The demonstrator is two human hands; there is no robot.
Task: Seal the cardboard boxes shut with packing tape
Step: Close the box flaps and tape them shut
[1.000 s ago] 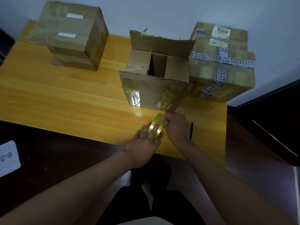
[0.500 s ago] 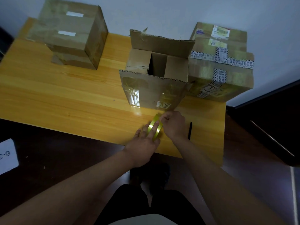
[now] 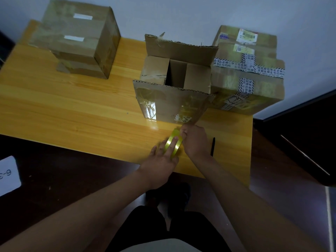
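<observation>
An open cardboard box stands mid-table with its far and near flaps up and its two side flaps folded in. Just in front of it a yellowish roll of packing tape stands on edge on the wooden table. My left hand holds the roll, with a finger laid over its rim. My right hand pinches at the roll's upper edge, close to the box's near flap.
A stack of taped boxes sits at the table's back left. Another taped stack with printed tape and labels stands at the back right, touching the open box. A black pen lies right of my right hand. A white label lies on the floor.
Both hands stay on the tape roll. My right hand's fingers have shifted slightly up along the roll's edge toward the box.
</observation>
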